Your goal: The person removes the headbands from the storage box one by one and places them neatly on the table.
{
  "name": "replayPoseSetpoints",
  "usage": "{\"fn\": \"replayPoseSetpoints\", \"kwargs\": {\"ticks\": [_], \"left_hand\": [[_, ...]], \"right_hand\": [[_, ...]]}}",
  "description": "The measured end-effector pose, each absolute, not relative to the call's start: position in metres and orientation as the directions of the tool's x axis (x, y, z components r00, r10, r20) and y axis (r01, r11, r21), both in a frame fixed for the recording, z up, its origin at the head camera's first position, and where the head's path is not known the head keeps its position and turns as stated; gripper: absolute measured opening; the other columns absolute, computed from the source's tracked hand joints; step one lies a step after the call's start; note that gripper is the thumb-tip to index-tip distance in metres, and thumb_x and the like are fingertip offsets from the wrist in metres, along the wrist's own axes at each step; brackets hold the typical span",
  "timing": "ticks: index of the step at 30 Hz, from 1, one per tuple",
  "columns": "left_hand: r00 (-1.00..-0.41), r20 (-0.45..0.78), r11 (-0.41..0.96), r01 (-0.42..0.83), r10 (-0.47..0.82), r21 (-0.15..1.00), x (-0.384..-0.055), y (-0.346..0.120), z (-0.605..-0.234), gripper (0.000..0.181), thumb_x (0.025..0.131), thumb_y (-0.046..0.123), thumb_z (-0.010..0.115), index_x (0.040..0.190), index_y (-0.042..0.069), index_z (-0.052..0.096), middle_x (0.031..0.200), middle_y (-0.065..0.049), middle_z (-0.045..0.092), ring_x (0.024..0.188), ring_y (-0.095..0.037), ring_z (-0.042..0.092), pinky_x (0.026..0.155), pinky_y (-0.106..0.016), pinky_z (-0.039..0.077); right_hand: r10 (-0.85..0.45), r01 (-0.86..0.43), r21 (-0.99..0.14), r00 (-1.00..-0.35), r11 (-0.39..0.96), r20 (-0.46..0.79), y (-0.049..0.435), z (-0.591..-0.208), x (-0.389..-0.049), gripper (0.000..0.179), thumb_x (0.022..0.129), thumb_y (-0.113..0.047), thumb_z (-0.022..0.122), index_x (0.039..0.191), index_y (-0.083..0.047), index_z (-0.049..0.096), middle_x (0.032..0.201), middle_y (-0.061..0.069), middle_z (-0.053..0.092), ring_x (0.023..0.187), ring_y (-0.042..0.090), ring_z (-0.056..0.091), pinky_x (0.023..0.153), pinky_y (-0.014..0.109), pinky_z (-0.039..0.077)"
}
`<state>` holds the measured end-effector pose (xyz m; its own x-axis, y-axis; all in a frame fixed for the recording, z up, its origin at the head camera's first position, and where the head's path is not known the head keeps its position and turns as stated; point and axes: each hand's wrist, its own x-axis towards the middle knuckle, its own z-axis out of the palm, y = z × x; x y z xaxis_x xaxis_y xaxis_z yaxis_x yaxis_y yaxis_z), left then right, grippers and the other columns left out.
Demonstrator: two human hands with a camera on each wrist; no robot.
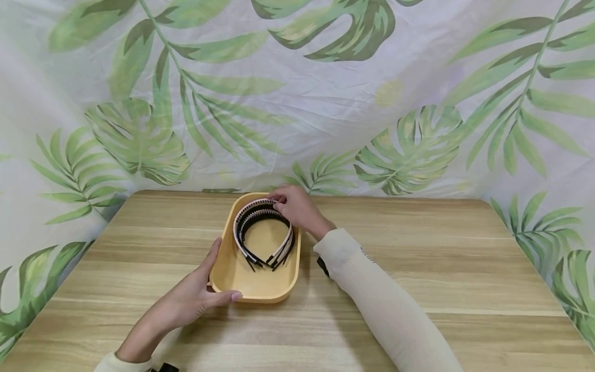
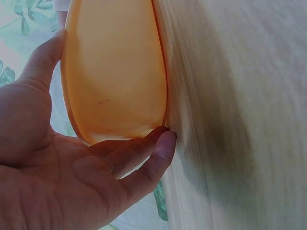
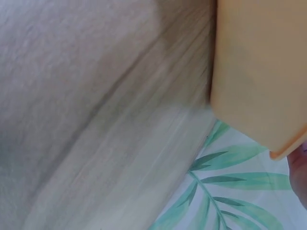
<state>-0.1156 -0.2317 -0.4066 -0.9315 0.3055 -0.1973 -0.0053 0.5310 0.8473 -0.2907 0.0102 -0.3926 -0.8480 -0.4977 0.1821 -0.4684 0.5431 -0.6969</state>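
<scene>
Several headbands (image 1: 238, 222), black and pale with toothed inner edges, lie nested in a yellow rectangular bin (image 1: 253, 298). Their closed curves face the bin's far end and their tips point toward the near end. At the far right corner, my right hand (image 1: 299, 209) pinches the top of the headbands; its fingertips are partly hidden. My left hand (image 1: 192, 299) grips the bin's near left corner, thumb at the near rim and fingers along the left side. In the left wrist view, this hand (image 2: 72, 177) wraps the bin's end (image 2: 115, 72).
The bin stands on a wood-grain table (image 1: 418, 268), close to its back edge. Behind the table hangs a white cloth (image 1: 325, 113) printed with green leaves. The right wrist view shows the bin's outer wall (image 3: 259, 67) beside the tabletop (image 3: 110, 120).
</scene>
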Motion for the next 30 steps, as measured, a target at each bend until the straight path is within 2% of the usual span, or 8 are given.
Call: {"fn": "replayPoseSetpoints", "kwargs": {"ticks": [7,15,26,30], "left_hand": [[-0.930,-0.198,0.541,0.001,0.309,0.841,-0.116,-0.232,-0.406,0.129,0.091,0.033,0.084,0.166,0.017,-0.020,0.167,-0.041,0.014,0.111,-0.026,0.070,0.085,-0.024,0.056],[-0.931,-0.187,0.534,0.010,0.314,0.846,-0.118,-0.233,-0.406,0.129,0.090,0.034,0.084,0.167,0.017,-0.019,0.166,-0.040,0.017,0.114,-0.027,0.069,0.087,-0.023,0.055],[-0.928,-0.185,0.522,0.012,0.322,0.853,-0.116,-0.232,-0.408,0.130,0.091,0.029,0.084,0.166,0.015,-0.020,0.164,-0.041,0.024,0.114,-0.028,0.069,0.084,-0.024,0.056],[-0.929,-0.181,0.525,0.018,0.324,0.851,-0.116,-0.232,-0.409,0.130,0.090,0.027,0.085,0.166,0.014,-0.020,0.165,-0.041,0.019,0.115,-0.029,0.068,0.084,-0.024,0.056]], "right_hand": [[-0.496,-0.471,-0.713,-0.846,0.520,0.197,0.011,-0.386,-0.288,0.026,0.099,0.002,0.067,0.123,-0.001,0.076,0.119,0.014,0.074,0.101,0.027,0.069,0.087,0.030,0.057],[-0.479,-0.449,-0.728,-0.857,0.517,0.189,0.016,-0.381,-0.286,0.027,0.099,0.001,0.068,0.123,-0.004,0.077,0.119,0.012,0.074,0.098,0.024,0.068,0.083,0.028,0.056],[-0.443,-0.457,-0.733,-0.865,0.504,0.234,0.031,-0.377,-0.286,0.030,0.095,0.007,0.066,0.121,-0.002,0.077,0.119,0.015,0.076,0.098,0.027,0.068,0.079,0.027,0.056],[-0.422,-0.447,-0.731,-0.875,0.516,0.238,0.037,-0.377,-0.286,0.029,0.095,0.007,0.067,0.120,-0.002,0.077,0.120,0.013,0.076,0.097,0.026,0.068,0.078,0.027,0.056]]}}
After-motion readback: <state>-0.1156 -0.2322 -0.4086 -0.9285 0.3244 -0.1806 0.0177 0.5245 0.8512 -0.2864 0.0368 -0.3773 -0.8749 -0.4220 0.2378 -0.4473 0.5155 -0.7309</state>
